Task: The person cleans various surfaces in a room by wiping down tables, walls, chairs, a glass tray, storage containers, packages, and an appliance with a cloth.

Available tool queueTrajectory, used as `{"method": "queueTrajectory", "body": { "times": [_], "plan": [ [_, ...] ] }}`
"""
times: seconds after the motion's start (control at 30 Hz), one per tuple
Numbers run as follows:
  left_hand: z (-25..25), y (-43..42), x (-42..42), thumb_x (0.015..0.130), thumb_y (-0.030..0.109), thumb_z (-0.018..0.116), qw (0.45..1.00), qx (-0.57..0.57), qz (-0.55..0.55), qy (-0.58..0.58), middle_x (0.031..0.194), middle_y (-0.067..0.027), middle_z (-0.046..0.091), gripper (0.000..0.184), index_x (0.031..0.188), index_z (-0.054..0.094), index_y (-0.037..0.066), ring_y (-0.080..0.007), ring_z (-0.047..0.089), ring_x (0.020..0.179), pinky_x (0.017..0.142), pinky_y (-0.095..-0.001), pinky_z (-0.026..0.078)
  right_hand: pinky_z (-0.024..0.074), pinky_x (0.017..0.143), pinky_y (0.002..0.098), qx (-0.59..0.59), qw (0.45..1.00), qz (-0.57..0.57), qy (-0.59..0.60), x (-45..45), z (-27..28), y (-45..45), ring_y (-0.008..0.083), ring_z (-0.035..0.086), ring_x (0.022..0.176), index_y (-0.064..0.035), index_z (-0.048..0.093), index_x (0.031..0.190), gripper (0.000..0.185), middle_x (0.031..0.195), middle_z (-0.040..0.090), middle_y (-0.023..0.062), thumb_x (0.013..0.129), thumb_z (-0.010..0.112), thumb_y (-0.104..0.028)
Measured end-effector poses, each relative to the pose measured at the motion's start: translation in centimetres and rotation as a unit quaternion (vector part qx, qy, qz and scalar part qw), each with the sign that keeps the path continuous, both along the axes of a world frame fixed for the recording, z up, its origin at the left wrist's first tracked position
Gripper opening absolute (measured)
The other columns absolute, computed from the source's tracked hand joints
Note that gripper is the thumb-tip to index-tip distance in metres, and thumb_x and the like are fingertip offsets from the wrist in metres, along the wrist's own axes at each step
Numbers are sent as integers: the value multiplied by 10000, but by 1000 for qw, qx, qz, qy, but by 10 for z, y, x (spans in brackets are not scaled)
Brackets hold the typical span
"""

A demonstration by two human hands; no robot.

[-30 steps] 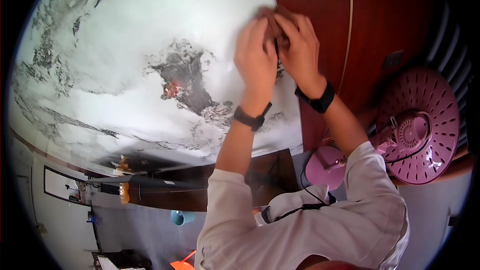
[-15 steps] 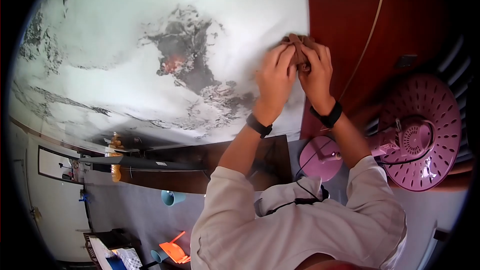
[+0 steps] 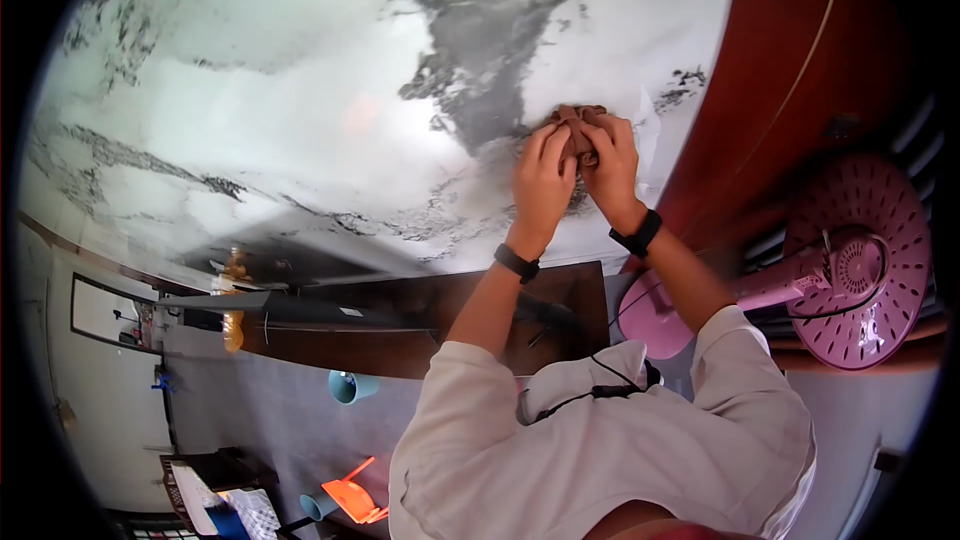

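Observation:
A bunched brown cloth (image 3: 573, 121) is pressed against the glossy white, grey-veined marble surface (image 3: 300, 110). My left hand (image 3: 542, 180) grips the cloth from the left, its fingers curled over the folds. From the other side my right hand (image 3: 610, 162) holds the same cloth, and the two hands are close together. Dark bands circle both wrists. A large grey patch of veining lies above and left of the cloth, and a small dark one lies to its right. The underside of the cloth is hidden.
Dark red wood panelling (image 3: 770, 70) borders the marble at right. A pink fan (image 3: 855, 265) stands at the right. Below the marble run a dark wooden cabinet (image 3: 340, 345) and a black flat screen (image 3: 310, 312). A teal bin (image 3: 345, 387) and an orange dustpan (image 3: 352, 500) are on the floor.
Both hands and the cloth have moved away from the red panelling, onto the marble nearer the large grey patch. The view has shifted too. Both hands have kept hold of the cloth.

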State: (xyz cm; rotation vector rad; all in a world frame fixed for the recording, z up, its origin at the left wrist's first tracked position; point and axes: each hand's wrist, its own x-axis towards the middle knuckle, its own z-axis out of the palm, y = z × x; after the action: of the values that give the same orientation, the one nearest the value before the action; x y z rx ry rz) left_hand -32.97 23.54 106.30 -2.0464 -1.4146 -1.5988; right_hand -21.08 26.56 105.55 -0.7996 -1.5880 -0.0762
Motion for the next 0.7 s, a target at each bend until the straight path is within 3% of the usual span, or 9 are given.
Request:
{"method": "queueTrajectory", "body": {
  "times": [0.3, 0.37, 0.47, 0.7],
  "plan": [
    [15, -25, -98, 808, -7, 684, 999, 5, 40, -16, 1224, -149, 650, 426, 1224, 617, 50, -358, 657, 1049, 864, -417, 556, 534, 838, 414, 33, 995, 89, -44, -92, 21, -10, 343, 593, 1059, -53, 666, 1161, 574, 1164, 626, 120, 610, 746, 86],
    [24, -27, -111, 816, -2, 670, 997, 11, 67, -41, 1214, -164, 663, 396, 1209, 638, 42, -361, 670, 1017, 844, -413, 563, 536, 854, 408, 25, 993, 98, -54, -104, 34, -10, 350, 602, 1058, -34, 665, 1167, 555, 1198, 636, 135, 632, 704, 108],
    [53, -24, -124, 829, -21, 645, 991, 68, 108, -46, 1190, -158, 679, 371, 1197, 664, 22, -333, 696, 940, 765, -387, 581, 537, 863, 406, 56, 990, 121, -47, -126, 78, -20, 362, 606, 1042, -9, 661, 1179, 536, 1217, 638, 154, 661, 661, 127],
    [147, -13, -105, 812, -58, 643, 986, 127, 94, -52, 1178, -155, 684, 403, 1204, 663, 35, -349, 677, 989, 834, -398, 560, 540, 821, 415, 92, 994, 57, -1, -122, 154, -8, 363, 601, 1016, -29, 665, 1177, 484, 1165, 627, 154, 713, 662, 108]
  ]
}}
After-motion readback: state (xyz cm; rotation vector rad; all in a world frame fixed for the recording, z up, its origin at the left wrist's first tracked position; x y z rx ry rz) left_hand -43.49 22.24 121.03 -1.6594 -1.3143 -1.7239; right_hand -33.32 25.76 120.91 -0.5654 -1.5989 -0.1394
